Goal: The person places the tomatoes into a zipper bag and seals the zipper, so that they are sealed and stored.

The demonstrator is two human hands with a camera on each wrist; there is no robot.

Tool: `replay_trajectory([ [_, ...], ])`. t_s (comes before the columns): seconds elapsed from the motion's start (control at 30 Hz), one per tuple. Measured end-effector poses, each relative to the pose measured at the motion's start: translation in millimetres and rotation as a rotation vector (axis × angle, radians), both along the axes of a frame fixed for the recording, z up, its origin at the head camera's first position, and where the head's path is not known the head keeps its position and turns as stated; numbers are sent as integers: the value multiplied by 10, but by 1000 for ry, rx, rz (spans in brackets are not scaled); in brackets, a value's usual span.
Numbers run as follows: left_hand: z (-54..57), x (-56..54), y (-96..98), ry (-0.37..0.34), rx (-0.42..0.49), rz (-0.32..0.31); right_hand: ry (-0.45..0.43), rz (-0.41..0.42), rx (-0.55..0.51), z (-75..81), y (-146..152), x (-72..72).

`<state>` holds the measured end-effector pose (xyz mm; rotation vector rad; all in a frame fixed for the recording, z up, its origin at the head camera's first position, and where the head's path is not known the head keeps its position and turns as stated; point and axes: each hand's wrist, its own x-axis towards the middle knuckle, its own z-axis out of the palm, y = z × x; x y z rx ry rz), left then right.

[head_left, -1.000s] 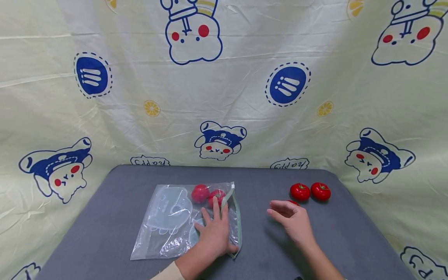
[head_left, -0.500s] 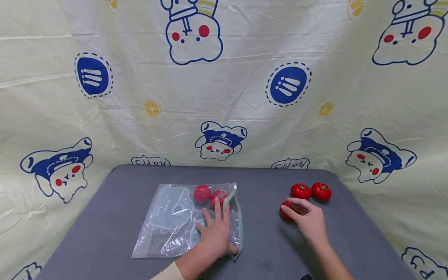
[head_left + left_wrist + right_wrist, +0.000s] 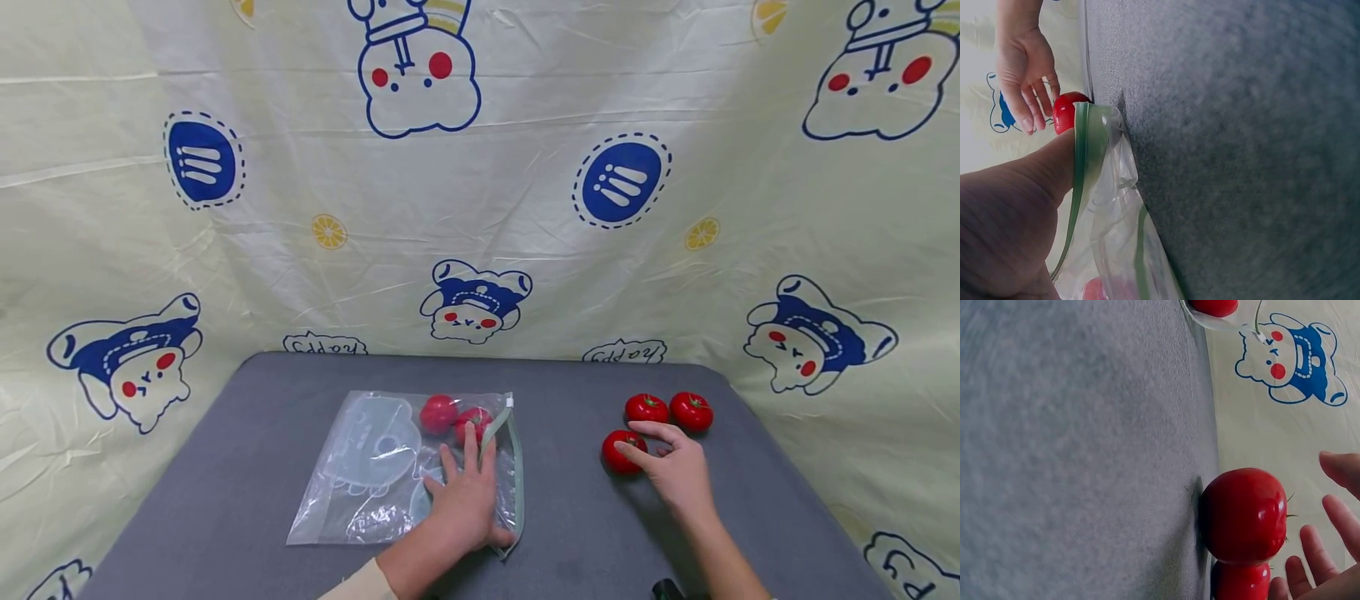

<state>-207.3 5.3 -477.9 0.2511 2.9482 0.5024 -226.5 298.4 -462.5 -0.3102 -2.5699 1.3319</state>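
A clear zip bag (image 3: 322,517) with a green zip edge lies flat on the grey table, two red tomatoes (image 3: 438,414) inside it near the far edge. My left hand (image 3: 465,504) rests on the bag by its zip edge, fingers spread. In the left wrist view the thumb side of that hand overlaps the green zip strip (image 3: 1082,137). My right hand (image 3: 678,467) hovers at a loose tomato (image 3: 621,454), thumb and fingers apart. The right wrist view shows a gap between its fingertips (image 3: 1310,540) and that tomato, whose stem side faces the hand.
Two more loose tomatoes (image 3: 647,408) sit side by side just behind the nearest one, toward the table's right edge. A patterned cloth (image 3: 480,200) hangs behind and around the table (image 3: 562,533). A small black object (image 3: 666,590) shows at the bottom by the right forearm.
My right hand has moved right and come over to the nearest loose tomato, which it partly hid at first. My left hand stays spread on the bag.
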Motion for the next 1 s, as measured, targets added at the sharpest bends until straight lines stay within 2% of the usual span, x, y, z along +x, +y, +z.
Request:
replay_trajectory([
  [0.2,21,-1,-21,0,19,-19,-103,85,9,-26,76,-40],
  [0.53,26,-31,-47,-32,24,-28,-218,148,-19,-60,139,-104],
  [1.0,37,11,-18,-7,4,-9,-258,187,-59,-155,241,-157],
])
